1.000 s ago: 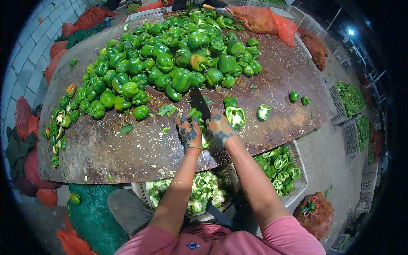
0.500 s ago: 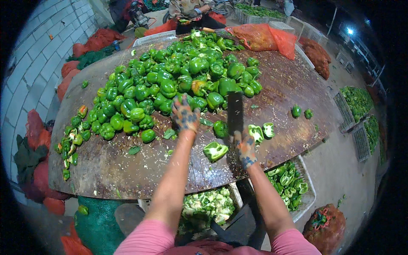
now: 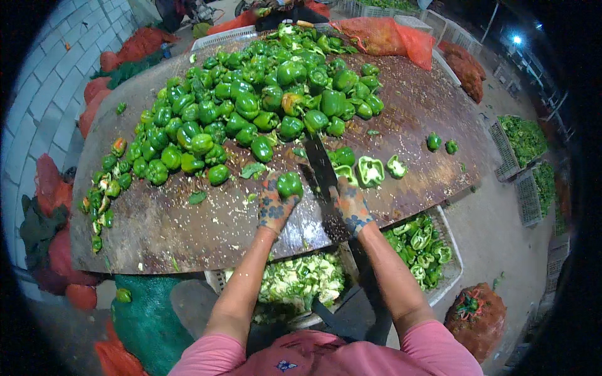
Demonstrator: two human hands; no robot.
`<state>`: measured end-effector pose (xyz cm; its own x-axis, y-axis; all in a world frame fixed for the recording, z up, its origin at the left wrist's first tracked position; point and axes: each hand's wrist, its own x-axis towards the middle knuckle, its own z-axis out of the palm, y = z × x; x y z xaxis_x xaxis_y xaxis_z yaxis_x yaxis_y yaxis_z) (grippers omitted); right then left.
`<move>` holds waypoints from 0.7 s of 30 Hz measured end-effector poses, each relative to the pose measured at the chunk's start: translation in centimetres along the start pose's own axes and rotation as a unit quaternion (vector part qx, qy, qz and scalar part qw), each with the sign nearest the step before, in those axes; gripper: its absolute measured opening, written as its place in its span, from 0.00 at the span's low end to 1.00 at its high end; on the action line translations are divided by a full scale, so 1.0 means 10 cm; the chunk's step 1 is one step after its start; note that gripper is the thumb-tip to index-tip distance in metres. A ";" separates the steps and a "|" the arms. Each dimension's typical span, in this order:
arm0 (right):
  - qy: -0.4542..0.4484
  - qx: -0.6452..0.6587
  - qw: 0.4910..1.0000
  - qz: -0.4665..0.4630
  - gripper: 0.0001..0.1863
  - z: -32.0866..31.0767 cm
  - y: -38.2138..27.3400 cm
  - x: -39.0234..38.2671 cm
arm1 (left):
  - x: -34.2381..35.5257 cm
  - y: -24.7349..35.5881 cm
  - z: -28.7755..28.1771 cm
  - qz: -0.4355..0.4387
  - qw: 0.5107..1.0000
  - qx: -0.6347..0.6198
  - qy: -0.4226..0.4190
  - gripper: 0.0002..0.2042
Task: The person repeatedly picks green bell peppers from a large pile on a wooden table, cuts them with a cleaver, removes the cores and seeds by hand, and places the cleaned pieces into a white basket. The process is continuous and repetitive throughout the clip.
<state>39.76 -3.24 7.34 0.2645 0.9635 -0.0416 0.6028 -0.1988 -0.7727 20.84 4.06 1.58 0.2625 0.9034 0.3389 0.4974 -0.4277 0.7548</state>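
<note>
My left hand, in a patterned glove, is closed round a whole green bell pepper above the near part of the brown tabletop. In my gloved right hand is a knife with a broad dark blade, pointing away from me toward the heap. Its handle is hidden in the hand. Just right of the blade lie cut pepper pieces, among them a pale-cored half and a smaller one. Another green pepper shows behind them.
A large heap of green peppers covers the table's far middle. Under the near edge stand a crate of pale pepper scraps and a white crate of cut peppers. An orange mesh sack rests at the far edge.
My left hand has come back from the heap with a pepper in it. The knife has tilted leftward. The large cut piece has left the middle, and a cut half now shows beside the right hand.
</note>
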 end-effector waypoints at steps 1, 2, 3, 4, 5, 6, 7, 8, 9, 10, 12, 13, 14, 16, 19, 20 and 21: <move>0.005 0.003 1.000 -0.029 0.10 -0.05 -0.27 -0.04 | -0.01 -0.04 -0.03 -0.027 1.000 -0.012 0.003 0.30; 0.011 0.005 0.998 -0.057 0.10 -0.13 -0.54 -0.10 | -0.04 -0.07 -0.04 -0.027 0.999 -0.002 0.018 0.28; -0.005 -0.051 0.996 -0.068 0.11 -0.14 -0.71 -0.09 | -0.05 -0.08 -0.05 -0.021 0.998 0.034 0.038 0.27; 0.006 -0.082 0.993 -0.081 0.08 0.04 -0.57 -0.04 | -0.06 -0.04 0.00 -0.009 0.996 0.065 0.052 0.26; 0.006 -0.273 0.937 -0.217 0.08 0.35 -0.04 0.00 | -0.08 0.04 0.08 0.004 0.994 0.090 0.064 0.25; -0.042 -0.262 0.951 -0.161 0.08 0.46 -0.09 -0.06 | -0.10 0.03 0.08 -0.016 0.993 0.067 0.100 0.22; -0.080 -0.250 0.959 -0.108 0.09 0.51 -0.16 -0.05 | -0.12 0.00 0.09 -0.015 0.988 0.072 0.134 0.19; -0.065 -0.270 0.947 -0.162 0.11 0.56 -0.14 -0.08 | -0.18 -0.14 0.18 -0.046 0.992 0.057 0.101 0.18; -0.070 -0.213 0.964 -0.140 0.11 0.65 0.04 -0.04 | -0.20 -0.28 0.27 -0.076 0.994 0.041 0.068 0.17; -0.070 -0.158 0.979 -0.105 0.11 0.75 0.38 0.04 | -0.20 -0.25 0.38 -0.075 0.995 0.052 0.026 0.17; 0.008 0.049 0.996 0.079 0.11 0.80 0.80 0.23 | 0.04 -0.15 0.42 0.027 0.995 0.086 -0.037 0.18; 0.062 0.020 0.998 0.026 0.12 0.68 0.68 0.16 | 0.21 -0.12 0.31 0.035 0.985 0.164 0.036 0.19; 0.072 0.028 0.995 0.060 0.12 0.54 0.63 0.12 | 0.46 -0.05 0.22 0.048 0.966 0.233 0.103 0.19; 0.099 -0.007 0.994 0.040 0.12 0.35 0.32 -0.02 | 0.90 -0.18 0.06 0.001 0.943 0.291 0.160 0.20; 0.002 -0.088 0.996 0.022 0.13 0.39 0.30 -0.19 | 1.17 -0.38 -0.04 -0.098 0.964 0.240 0.059 0.20; -0.009 -0.083 0.996 0.011 0.12 0.38 0.30 -0.20 | 1.18 -0.39 -0.06 -0.119 0.968 0.221 0.015 0.19; -0.020 -0.077 0.997 -0.002 0.12 0.37 0.28 -0.17 | 1.08 -0.39 -0.07 -0.095 0.974 0.206 0.023 0.19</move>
<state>38.21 -4.78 2.94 0.2344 0.9699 -0.0667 0.7131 -0.2181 -0.6662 21.17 15.55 2.69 0.1006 0.9639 0.2467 0.8252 -0.2194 0.5205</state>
